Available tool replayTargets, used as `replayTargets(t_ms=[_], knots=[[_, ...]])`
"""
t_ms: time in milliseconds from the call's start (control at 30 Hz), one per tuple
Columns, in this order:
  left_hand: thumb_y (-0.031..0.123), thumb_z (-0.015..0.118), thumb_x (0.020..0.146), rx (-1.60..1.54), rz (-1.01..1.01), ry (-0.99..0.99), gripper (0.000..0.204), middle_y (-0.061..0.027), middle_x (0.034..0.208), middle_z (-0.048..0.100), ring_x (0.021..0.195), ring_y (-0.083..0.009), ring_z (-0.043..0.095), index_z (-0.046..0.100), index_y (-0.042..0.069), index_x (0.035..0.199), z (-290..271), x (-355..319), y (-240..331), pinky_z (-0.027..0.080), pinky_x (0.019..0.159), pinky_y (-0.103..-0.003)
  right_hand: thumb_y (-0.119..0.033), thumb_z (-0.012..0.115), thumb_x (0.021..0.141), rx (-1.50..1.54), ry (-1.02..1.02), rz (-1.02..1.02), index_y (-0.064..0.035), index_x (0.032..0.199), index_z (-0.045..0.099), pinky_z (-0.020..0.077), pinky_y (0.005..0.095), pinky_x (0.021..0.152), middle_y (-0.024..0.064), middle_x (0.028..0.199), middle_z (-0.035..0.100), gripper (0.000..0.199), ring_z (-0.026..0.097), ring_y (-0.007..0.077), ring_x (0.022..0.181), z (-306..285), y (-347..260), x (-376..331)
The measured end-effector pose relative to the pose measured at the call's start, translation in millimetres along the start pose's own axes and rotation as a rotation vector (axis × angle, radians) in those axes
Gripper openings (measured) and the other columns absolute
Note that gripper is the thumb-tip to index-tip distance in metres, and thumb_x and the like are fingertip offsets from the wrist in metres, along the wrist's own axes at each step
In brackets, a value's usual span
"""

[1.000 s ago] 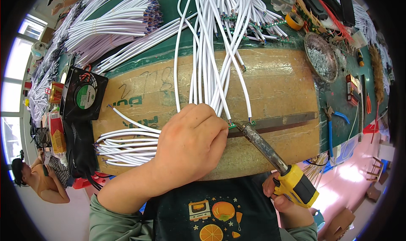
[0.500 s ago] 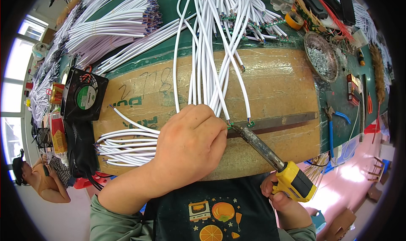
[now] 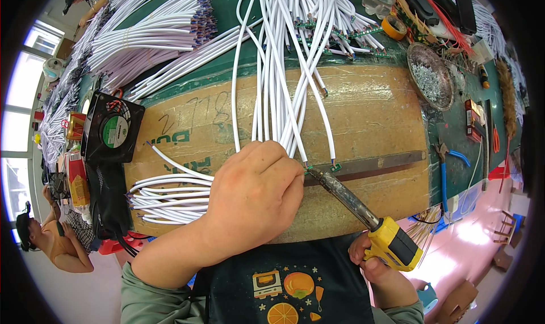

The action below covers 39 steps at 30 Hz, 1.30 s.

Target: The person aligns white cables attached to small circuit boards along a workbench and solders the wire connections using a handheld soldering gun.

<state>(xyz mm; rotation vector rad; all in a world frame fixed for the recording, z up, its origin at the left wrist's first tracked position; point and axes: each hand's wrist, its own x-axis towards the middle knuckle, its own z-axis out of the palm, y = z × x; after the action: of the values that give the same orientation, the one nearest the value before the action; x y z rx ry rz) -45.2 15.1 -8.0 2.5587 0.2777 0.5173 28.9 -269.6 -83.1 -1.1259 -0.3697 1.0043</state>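
My left hand (image 3: 255, 196) is closed around a bundle of white cables (image 3: 275, 105), which run up from it over the cardboard. More cable ends (image 3: 176, 196) fan out to the left of that hand. In my right hand (image 3: 372, 261) is a soldering iron (image 3: 394, 244) with a yellow-and-black handle. Its dark tip lies at a cable end just right of my left fingers, beside the edge of a dark metal bar (image 3: 380, 164). A small green circuit board (image 3: 336, 167) sits on the end of another cable near the tip. My left fingertips are mostly hidden.
A taped cardboard sheet (image 3: 363, 108) covers the green table. A black fan (image 3: 113, 128) stands at left, with stacked white cables (image 3: 153, 40) behind. To the right are a metal dish (image 3: 431, 77) of shiny bits, a tape roll (image 3: 394, 27) and blue-handled pliers (image 3: 445, 170). Another person (image 3: 57, 239) is at far left.
The soldering iron has shifted very slightly left, its tip still at the cable end. My left hand stays almost in place. The person at far left has raised an arm.
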Motion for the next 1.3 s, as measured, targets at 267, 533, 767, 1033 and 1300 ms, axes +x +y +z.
replayTargets(t_ms=[267, 533, 767, 1033, 1300], knots=[[0.001, 0.070, 0.071, 0.000, 0.011, 0.007, 0.009, -0.0088, 0.076, 0.060, 0.071, -0.0281, 0.059, 0.066, 0.004, 0.079, 0.7, -0.5, -0.9, 0.048, 0.063, -0.037, -0.026, 0.084, 0.076, 0.125, 0.048, -0.046, -0.0006, 0.098, 0.060, 0.0412, 0.0239, 0.053, 0.0057, 0.076, 0.060, 0.041, 0.053, 0.0118, 0.059, 0.7, 5.9, 1.5], [0.000, 0.070, 0.071, 0.005, 0.014, 0.007, 0.009, -0.0089, 0.075, 0.060, 0.070, -0.0280, 0.059, 0.066, 0.004, 0.078, 0.6, -0.7, 0.3, 0.047, 0.062, -0.037, -0.034, 0.086, 0.074, 0.163, 0.077, -0.035, -0.0013, 0.114, 0.055, 0.0423, 0.0249, 0.058, 0.0057, 0.081, 0.059, 0.060, 0.053, 0.0121, 0.068, 8.0, -2.4, -1.2], [0.001, 0.070, 0.072, 0.002, 0.024, 0.014, 0.009, -0.0088, 0.075, 0.059, 0.069, -0.0281, 0.059, 0.065, 0.004, 0.079, 0.7, 0.1, 0.5, 0.047, 0.062, -0.037, -0.035, 0.077, 0.081, 0.048, -0.015, -0.090, -0.0085, 0.128, 0.050, 0.0413, 0.0293, 0.057, 0.0046, 0.077, 0.056, 0.061, 0.052, 0.0167, 0.066, -3.3, 0.1, -0.7], [0.001, 0.071, 0.073, 0.044, 0.018, -0.035, 0.009, -0.0088, 0.076, 0.059, 0.070, -0.0282, 0.058, 0.066, 0.004, 0.081, -3.3, -0.6, 4.3, 0.047, 0.062, -0.038, -0.028, 0.080, 0.079, 0.190, 0.011, -0.143, -0.0034, 0.130, 0.048, 0.0450, 0.0310, 0.064, 0.0074, 0.082, 0.058, 0.065, 0.054, 0.0182, 0.073, -0.9, -14.1, 3.8], [0.002, 0.073, 0.072, 0.119, -0.001, -0.079, 0.013, -0.0084, 0.078, 0.059, 0.070, -0.0283, 0.058, 0.067, 0.005, 0.083, -32.4, -9.8, 17.2, 0.045, 0.062, -0.038, -0.033, 0.082, 0.076, 0.175, 0.007, -0.235, -0.0079, 0.133, 0.049, 0.0435, 0.0311, 0.061, 0.0067, 0.080, 0.058, 0.070, 0.054, 0.0181, 0.070, 1.7, -33.4, 16.1]])
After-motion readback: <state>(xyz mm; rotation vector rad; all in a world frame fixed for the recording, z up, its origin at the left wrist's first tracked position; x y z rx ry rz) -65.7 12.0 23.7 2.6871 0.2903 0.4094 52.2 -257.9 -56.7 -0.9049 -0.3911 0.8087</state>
